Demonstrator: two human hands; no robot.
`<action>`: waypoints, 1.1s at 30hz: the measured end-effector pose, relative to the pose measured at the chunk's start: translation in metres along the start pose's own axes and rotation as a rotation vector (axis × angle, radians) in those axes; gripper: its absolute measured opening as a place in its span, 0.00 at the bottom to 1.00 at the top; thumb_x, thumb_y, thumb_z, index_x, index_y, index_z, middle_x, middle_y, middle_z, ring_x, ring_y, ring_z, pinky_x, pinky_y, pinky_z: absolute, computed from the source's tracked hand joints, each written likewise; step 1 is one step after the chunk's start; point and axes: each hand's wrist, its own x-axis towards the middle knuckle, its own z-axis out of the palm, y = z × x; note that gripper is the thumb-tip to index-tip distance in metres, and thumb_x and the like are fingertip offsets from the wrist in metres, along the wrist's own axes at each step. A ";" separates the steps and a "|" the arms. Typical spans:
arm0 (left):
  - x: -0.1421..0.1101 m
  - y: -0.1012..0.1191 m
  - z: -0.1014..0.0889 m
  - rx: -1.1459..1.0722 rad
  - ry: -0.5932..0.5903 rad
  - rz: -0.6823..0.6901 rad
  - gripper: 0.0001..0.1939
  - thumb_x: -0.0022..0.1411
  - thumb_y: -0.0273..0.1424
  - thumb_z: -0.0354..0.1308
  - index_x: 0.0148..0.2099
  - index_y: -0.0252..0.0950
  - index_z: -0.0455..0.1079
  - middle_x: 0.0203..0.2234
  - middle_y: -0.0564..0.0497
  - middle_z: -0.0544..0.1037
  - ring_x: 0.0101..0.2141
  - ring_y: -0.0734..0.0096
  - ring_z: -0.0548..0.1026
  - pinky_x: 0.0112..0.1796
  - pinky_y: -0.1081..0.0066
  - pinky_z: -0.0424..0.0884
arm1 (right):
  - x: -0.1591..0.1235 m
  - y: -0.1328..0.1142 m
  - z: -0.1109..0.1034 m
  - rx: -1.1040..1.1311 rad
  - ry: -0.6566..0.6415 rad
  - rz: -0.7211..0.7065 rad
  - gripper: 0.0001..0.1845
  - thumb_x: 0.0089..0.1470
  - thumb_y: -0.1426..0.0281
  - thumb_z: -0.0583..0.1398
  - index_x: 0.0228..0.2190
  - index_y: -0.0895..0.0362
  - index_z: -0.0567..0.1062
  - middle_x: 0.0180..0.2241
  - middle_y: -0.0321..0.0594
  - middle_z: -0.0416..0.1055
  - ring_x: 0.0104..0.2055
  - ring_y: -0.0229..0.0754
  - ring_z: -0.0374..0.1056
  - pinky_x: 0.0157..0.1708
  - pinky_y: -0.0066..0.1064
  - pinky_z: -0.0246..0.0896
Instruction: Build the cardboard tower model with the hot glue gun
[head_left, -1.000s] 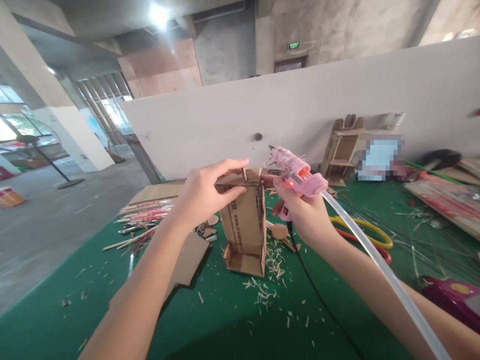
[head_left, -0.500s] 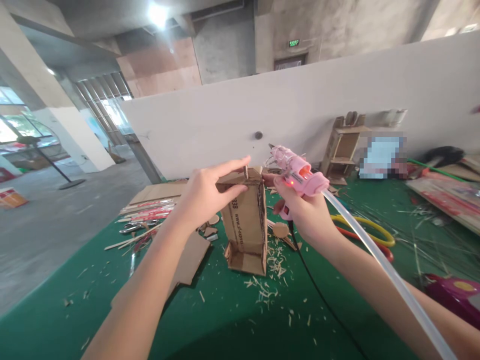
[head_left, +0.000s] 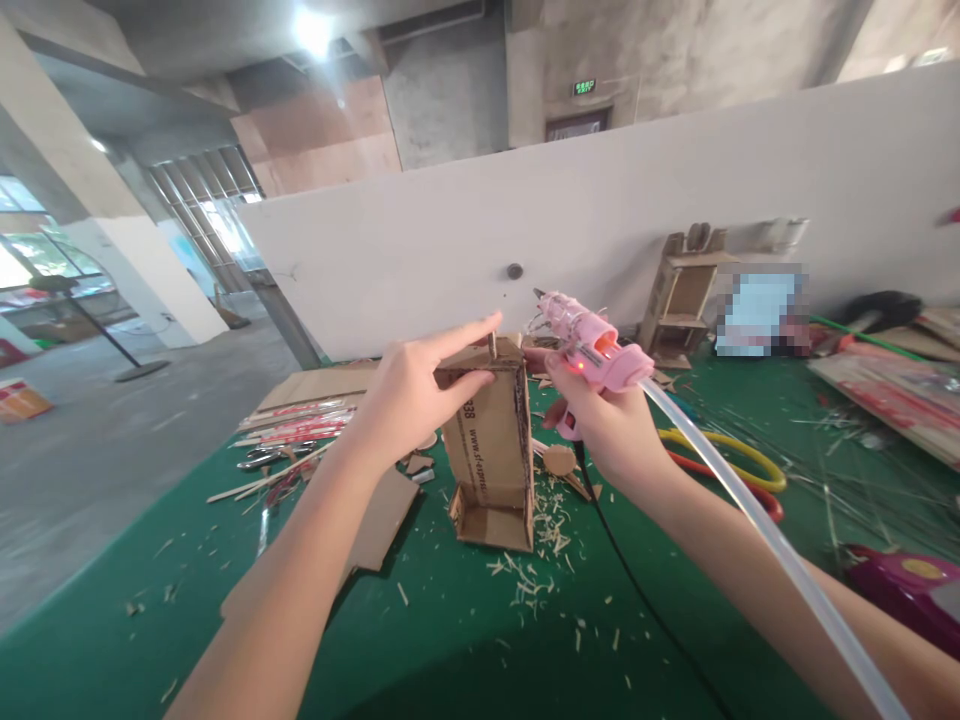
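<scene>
A small cardboard stand [head_left: 484, 450] with printed lettering stands upright in front of me, its lower ledge resting on the green table. My left hand [head_left: 420, 385] grips its top: the thumb lies along the front edge, and the index finger reaches over a short wooden peg [head_left: 492, 345] standing there. The remaining left fingers are hidden. In my right hand [head_left: 600, 410] is a pink hot glue gun [head_left: 589, 340], its red light lit and its nozzle pointing up and left, beyond the stand. A long clear glue stick [head_left: 720, 470] trails from its back.
Cardboard sheets [head_left: 386, 515] and wooden sticks [head_left: 262, 475] lie left. Wood shavings [head_left: 551, 520] are scattered around the stand. A taller cardboard piece [head_left: 679, 300] stands by the white partition [head_left: 420, 255]. Yellow-handled pliers [head_left: 739, 450] and a purple object [head_left: 900, 590] lie right; the gun's black cord [head_left: 622, 570] crosses the table.
My left index finger has risen slightly, and more of the peg shows beneath it. My right hand and the glue gun stay nearly still.
</scene>
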 end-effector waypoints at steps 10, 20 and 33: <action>0.000 0.001 0.001 -0.001 -0.019 0.028 0.25 0.62 0.26 0.57 0.61 0.45 0.63 0.55 0.58 0.71 0.55 0.64 0.70 0.58 0.63 0.67 | -0.001 -0.003 0.001 0.005 0.022 0.030 0.19 0.52 0.60 0.60 0.43 0.55 0.75 0.34 0.43 0.74 0.21 0.35 0.64 0.13 0.27 0.58; -0.001 0.002 0.001 -0.002 -0.019 0.022 0.25 0.63 0.27 0.56 0.61 0.45 0.62 0.56 0.59 0.70 0.55 0.64 0.70 0.58 0.64 0.66 | -0.001 -0.004 0.001 0.021 0.017 0.024 0.16 0.53 0.60 0.60 0.41 0.55 0.75 0.38 0.44 0.74 0.27 0.39 0.68 0.16 0.28 0.64; -0.002 0.002 0.004 -0.009 0.011 0.029 0.25 0.62 0.27 0.56 0.60 0.48 0.64 0.55 0.60 0.71 0.54 0.62 0.71 0.58 0.56 0.67 | 0.000 0.001 0.000 0.023 0.005 -0.026 0.14 0.55 0.60 0.59 0.41 0.53 0.76 0.38 0.43 0.74 0.28 0.40 0.69 0.17 0.29 0.67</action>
